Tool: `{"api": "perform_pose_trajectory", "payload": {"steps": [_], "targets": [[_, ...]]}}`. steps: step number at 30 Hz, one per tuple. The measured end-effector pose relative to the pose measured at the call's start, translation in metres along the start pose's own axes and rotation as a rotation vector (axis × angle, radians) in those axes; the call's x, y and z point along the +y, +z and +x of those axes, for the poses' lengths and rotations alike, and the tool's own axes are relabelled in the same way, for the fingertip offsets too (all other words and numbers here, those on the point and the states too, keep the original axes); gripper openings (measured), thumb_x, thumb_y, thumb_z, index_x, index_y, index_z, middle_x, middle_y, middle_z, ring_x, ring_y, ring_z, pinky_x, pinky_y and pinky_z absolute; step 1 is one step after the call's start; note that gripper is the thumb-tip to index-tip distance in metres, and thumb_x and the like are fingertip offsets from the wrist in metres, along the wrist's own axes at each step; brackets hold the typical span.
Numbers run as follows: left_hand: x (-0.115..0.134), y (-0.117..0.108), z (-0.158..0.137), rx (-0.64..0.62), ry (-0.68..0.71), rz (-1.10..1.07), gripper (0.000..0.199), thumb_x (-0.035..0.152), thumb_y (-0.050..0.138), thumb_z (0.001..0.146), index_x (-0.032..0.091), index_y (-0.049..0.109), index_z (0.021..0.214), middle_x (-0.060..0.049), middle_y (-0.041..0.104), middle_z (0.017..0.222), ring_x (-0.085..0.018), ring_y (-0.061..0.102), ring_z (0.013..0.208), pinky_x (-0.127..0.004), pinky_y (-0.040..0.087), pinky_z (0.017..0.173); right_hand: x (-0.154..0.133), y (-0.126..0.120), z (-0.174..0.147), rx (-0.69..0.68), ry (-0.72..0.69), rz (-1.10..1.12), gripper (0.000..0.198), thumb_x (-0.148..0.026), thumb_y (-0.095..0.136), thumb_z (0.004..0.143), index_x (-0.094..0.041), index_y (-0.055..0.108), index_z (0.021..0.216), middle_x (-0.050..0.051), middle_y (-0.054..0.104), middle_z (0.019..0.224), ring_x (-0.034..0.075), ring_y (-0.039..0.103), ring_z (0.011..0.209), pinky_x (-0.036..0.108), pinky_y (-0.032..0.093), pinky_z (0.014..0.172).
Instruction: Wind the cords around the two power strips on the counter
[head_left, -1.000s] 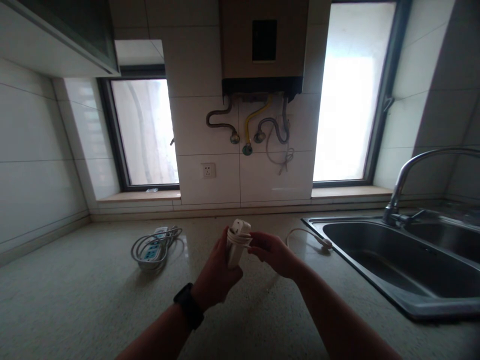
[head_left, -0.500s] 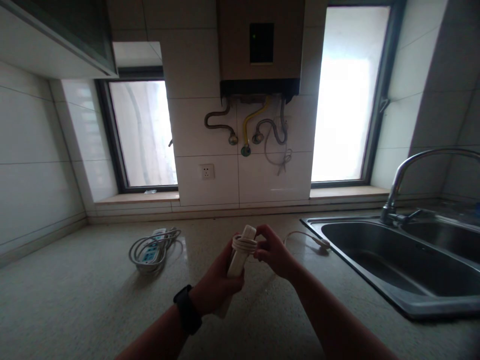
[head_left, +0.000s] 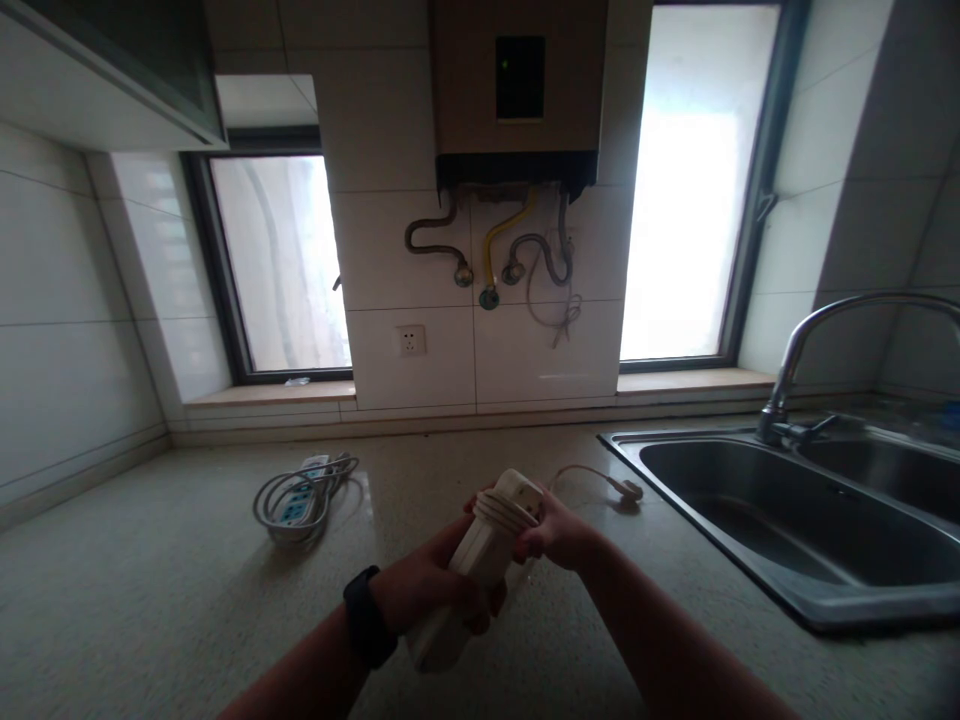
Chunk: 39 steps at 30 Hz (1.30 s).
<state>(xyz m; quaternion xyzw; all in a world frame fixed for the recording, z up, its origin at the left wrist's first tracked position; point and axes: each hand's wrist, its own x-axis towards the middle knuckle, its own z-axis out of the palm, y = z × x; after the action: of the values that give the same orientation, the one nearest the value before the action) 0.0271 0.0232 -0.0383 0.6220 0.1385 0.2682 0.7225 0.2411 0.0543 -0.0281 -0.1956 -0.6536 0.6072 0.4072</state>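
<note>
A white power strip [head_left: 484, 552] is held tilted above the counter in my left hand [head_left: 424, 585], whose fingers wrap round its middle. Several turns of its white power cord [head_left: 504, 510] circle the strip near the upper end. My right hand [head_left: 564, 532] is closed against the strip's right side, with its fingers on the cord; part of the grip is hidden. The cord's loose end runs behind my right hand to a plug [head_left: 628, 490] lying on the counter.
A second power strip [head_left: 298, 502] with a coiled grey cord lies on the counter [head_left: 150, 590] at the left. A steel sink [head_left: 712, 510] with a tap [head_left: 780, 400] is at the right. Behind are a wall socket [head_left: 410, 341] and a water heater [head_left: 517, 90].
The power strip has turned in my left hand, showing more of its broad face. My right hand has moved slightly down, and the loose plug has slid left along the counter.
</note>
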Motion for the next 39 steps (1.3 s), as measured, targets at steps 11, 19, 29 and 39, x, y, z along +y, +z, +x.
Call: {"api": "perform_pose_trajectory", "payload": {"steps": [11, 19, 29, 39], "targets": [[-0.007, -0.005, 0.002, 0.019, 0.018, -0.007, 0.060, 0.020, 0.075, 0.068, 0.019, 0.052, 0.124, -0.003, 0.065, 0.085, -0.012, 0.059, 0.064, -0.024, 0.047, 0.059, 0.002, 0.005, 0.002, 0.102, -0.011, 0.006, 0.064, -0.026, 0.097, 0.043, -0.017, 0.068, 0.099, 0.004, 0.071, 0.088, 0.020, 0.067, 0.081, 0.024, 0.053, 0.063], [0.000, -0.001, 0.002, -0.007, 0.022, -0.051, 0.059, 0.020, 0.076, 0.066, 0.020, 0.056, 0.122, -0.002, 0.062, 0.082, -0.011, 0.055, 0.064, -0.024, 0.047, 0.058, 0.013, 0.001, 0.003, 0.103, -0.012, 0.042, 0.068, -0.027, 0.099, 0.044, -0.017, 0.067, 0.102, 0.003, 0.070, 0.084, 0.019, 0.067, 0.077, 0.022, 0.052, 0.058], [0.007, 0.003, 0.000, -0.124, -0.112, -0.027, 0.053, 0.016, 0.075, 0.062, 0.016, 0.065, 0.114, -0.003, 0.060, 0.079, -0.012, 0.056, 0.066, -0.024, 0.050, 0.057, -0.008, -0.002, -0.006, -0.311, 0.054, 0.176, 0.080, -0.048, 0.095, 0.053, -0.014, 0.067, 0.120, 0.012, 0.069, 0.105, 0.018, 0.068, 0.078, 0.021, 0.055, 0.057], [0.000, -0.001, 0.000, -0.075, -0.053, -0.047, 0.053, 0.015, 0.073, 0.063, 0.017, 0.064, 0.116, -0.004, 0.061, 0.085, -0.012, 0.057, 0.066, -0.024, 0.052, 0.055, 0.007, -0.001, 0.000, -0.232, -0.010, 0.170, 0.069, -0.038, 0.096, 0.057, -0.013, 0.066, 0.114, 0.007, 0.069, 0.094, 0.014, 0.066, 0.068, 0.018, 0.054, 0.049]]}}
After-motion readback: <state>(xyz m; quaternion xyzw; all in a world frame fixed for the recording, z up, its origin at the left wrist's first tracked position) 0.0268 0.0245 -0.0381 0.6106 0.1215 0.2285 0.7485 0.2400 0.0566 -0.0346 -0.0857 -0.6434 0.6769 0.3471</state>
